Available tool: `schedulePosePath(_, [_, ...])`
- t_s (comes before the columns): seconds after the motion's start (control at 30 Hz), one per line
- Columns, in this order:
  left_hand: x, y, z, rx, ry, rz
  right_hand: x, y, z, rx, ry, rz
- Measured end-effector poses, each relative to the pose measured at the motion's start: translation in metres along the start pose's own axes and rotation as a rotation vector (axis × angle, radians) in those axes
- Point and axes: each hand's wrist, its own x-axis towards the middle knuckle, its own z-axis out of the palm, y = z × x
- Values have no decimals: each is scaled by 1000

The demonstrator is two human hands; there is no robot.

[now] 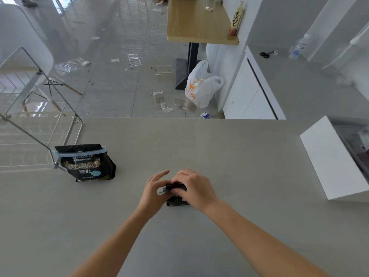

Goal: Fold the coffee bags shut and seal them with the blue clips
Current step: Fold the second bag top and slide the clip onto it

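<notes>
A black coffee bag (87, 166) stands upright on the grey counter (239, 156) at the left, its top folded and held by a blue clip (79, 152). In the middle of the counter a second black coffee bag (175, 201) is mostly hidden under my hands. My right hand (194, 188) covers its top and presses on it. My left hand (154, 191) pinches the left end of a blue clip (162, 190) at that bag's folded top, with the outer fingers spread.
A wire rack (40, 124) stands at the counter's left edge, touching the clipped bag. A white box (331, 158) sits at the right. Beyond the far counter edge lie the littered floor, a white plastic bag (201, 86) and a wooden table (197, 21).
</notes>
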Motion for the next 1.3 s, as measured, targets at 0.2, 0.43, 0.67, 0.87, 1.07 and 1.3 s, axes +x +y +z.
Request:
schedulePosePath(0.2, [-5, 2, 6, -120, -13, -48, 0, 5, 2, 90, 38, 48])
schedulePosePath(0.43, [-10, -2, 15, -174, 108, -30, 7, 5, 2, 100, -28, 21])
schedulePosePath(0.67, [7, 8, -6, 96, -5, -62, 0, 32, -31, -13, -164, 51])
schedulePosePath(0.87, [18, 53, 12, 494, -59, 290, -14, 51, -34, -24, -93, 143])
schedulePosePath(1.07, [18, 55, 12, 407, -48, 291, -15, 55, -32, 111, -102, 200])
schedulePosePath(1.3, [20, 67, 29, 586, -119, 378, -28, 65, -27, 202, -95, 230])
